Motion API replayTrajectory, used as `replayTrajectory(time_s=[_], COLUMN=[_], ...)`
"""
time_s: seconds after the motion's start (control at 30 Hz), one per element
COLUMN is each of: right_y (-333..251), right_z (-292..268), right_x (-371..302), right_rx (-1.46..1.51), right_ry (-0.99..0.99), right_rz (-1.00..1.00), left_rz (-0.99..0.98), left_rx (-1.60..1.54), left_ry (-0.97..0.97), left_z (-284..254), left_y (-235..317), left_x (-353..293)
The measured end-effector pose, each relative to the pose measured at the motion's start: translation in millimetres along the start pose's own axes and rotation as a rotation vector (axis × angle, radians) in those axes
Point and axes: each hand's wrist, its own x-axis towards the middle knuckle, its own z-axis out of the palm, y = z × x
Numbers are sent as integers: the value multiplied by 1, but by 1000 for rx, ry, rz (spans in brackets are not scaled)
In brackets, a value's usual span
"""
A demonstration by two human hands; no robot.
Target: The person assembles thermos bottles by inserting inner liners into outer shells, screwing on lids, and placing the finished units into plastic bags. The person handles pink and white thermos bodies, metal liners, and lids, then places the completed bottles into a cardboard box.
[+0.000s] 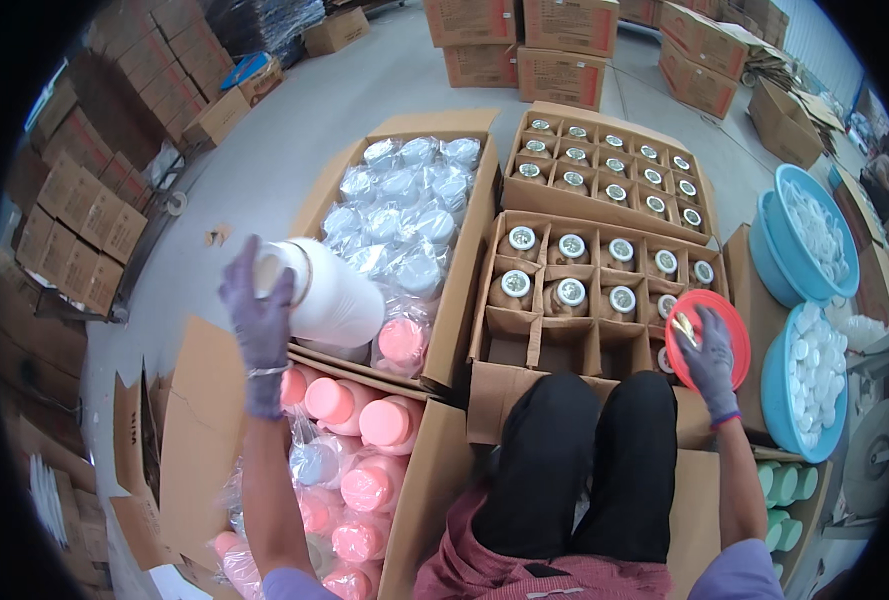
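Observation:
My left hand (262, 310), in a grey glove, is closed around the neck end of a white bottle (342, 300). The bottle lies tilted in the air, above the near end of the carton of wrapped pale-lidded bottles (400, 200). Over a red plastic bowl (729, 318) is my right hand (707, 355), also gloved. Its fingers are closed on a small shiny gold-coloured piece (682, 328), whose exact kind I cannot make out. Under my left forearm stands a carton of pink-capped bottles (368, 485), several of them wrapped in clear plastic.
Two divided cartons (604, 335) (604, 140) ahead hold round silver-topped items. At right are a blue basin (779, 262) of clear plastic pieces and another blue basin (782, 400) of white caps. Green-capped bottles (784, 485) stand near right. Stacked cartons (564, 75) line the far floor.

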Motion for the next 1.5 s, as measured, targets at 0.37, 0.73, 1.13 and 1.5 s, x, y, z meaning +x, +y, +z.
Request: replayTrajectory(time_s=[0.37,0.73,1.13,1.5], right_y=[-131,-78,-82,-155], right_z=[-124,-106,-117,-117], right_x=[-11,-109,-81,-113], right_rx=[1275,985,945,677], right_ry=[-96,-386,-389,-58], right_rz=[116,-150,-15,-564], left_rz=[-419,-450,-437,-462], left_rx=[-1301,-1287,-1530,-1513], left_ry=[-782,-805,-649,-1049], left_z=[-6,34,48,73], left_y=[202,269,268,287], left_x=[-157,-183,-172,-162])
